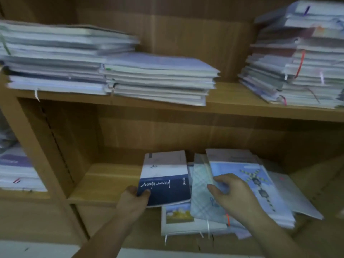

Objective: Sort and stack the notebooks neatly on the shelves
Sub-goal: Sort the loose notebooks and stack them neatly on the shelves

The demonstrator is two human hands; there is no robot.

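Navy-and-white notebook point(164, 183) on the lower shelf point(104, 183): left grip point(133, 200) pinches its near left corner. Right grip point(234, 194) curls round the pale blue notebook point(239, 170) atop the right pile point(178, 226).

I have my left hand point(133, 200) in from below, forearm slanting up and right, thumb on top, gripping the dark blue notebook point(165, 189) by its near corner. My right hand point(235, 195) curls its fingers point(222, 180) and thumb round the left edge of the pale blue notebook point(242, 169).
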